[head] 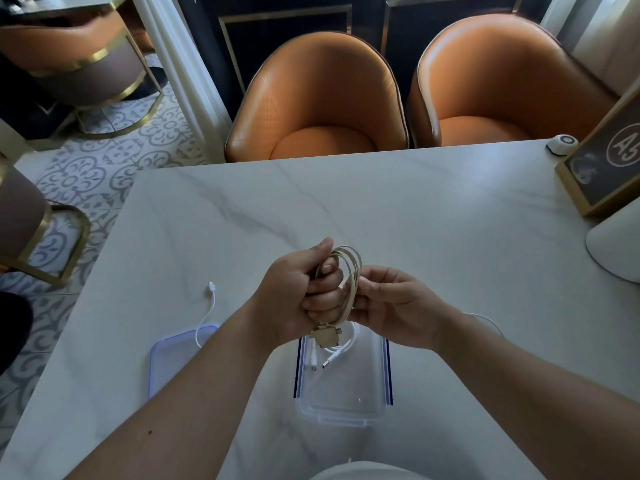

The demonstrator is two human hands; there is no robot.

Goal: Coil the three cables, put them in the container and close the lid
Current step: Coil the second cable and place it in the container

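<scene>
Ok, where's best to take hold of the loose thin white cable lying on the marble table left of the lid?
Grip the thin white cable just behind its small plug, from above. That end lies flat and clear on the table; the other end runs over the blue-edged lid, under the left forearm.

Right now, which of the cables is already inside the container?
The white cable, lying in the clear container. The beige cable is coiled in both hands above it; another white cable lies loose on the table beside the lid.
</scene>
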